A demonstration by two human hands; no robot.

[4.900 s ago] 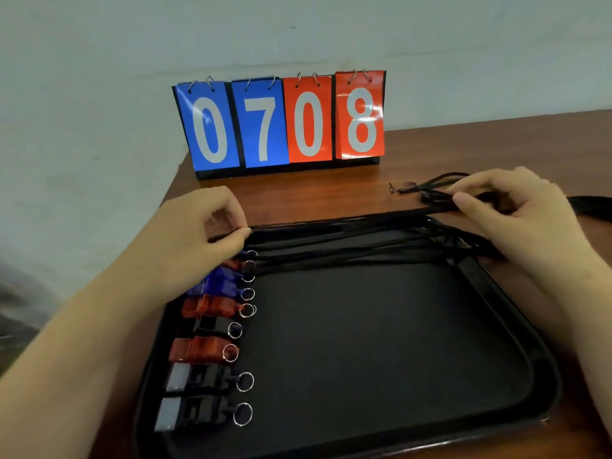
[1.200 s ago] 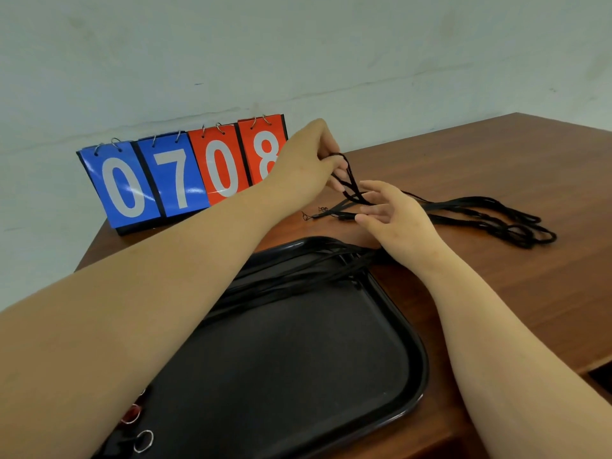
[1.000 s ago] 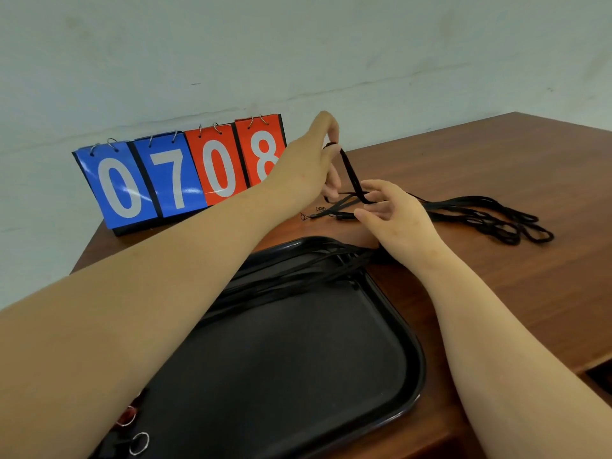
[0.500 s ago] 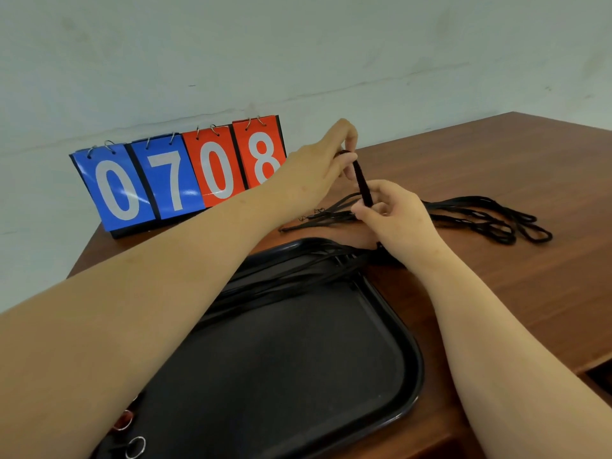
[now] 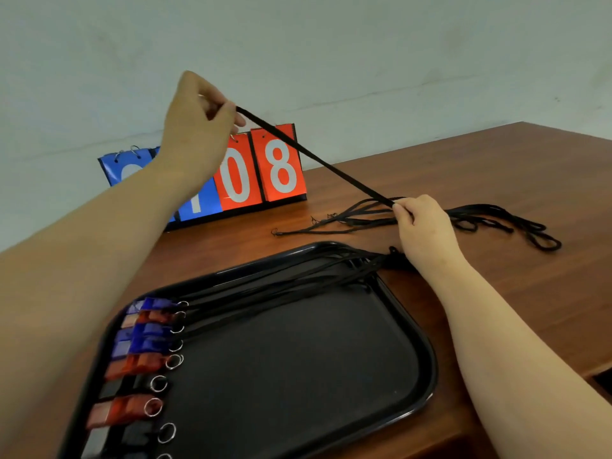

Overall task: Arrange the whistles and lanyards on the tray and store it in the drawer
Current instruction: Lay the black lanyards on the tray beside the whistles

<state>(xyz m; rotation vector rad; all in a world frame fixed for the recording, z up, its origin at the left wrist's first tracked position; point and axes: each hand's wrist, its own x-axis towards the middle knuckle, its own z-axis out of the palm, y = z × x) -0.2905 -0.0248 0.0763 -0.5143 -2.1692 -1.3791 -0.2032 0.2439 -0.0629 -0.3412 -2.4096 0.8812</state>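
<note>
A brown wooden table [image 5: 496, 293] fills the lower part of the view, with a pale wall [image 5: 331, 44] behind it. A black tray [image 5: 427, 359] lies on the near left part of the table, its right corner rounded and its floor mostly bare. At the far left of the table stands a flip scoreboard [image 5: 258, 167] with blue cards on the left and red cards on the right; the red ones read 0 and 8, while the blue ones are partly hidden by the left forearm. The left hand [image 5: 195, 134] is raised above the scoreboard, its fingertips pinched on one end of a black lanyard [image 5: 314, 157]. That lanyard runs taut, slanting down to the right, to the right hand [image 5: 420, 223], which grips it between thumb and fingers just above the table, beyond the tray's far right corner. A loose bundle of lanyards [image 5: 496, 220] lies on the table under and to the right of the right hand, with thin ends trailing left toward the scoreboard. More lanyards [image 5: 281, 276] lie stretched along the far side of the tray, spilling over its far right corner. A column of whistles [image 5: 142, 359], blue, red and black, sits along the tray's left edge, each with a small metal ring [image 5: 158, 383] on its right end.
</note>
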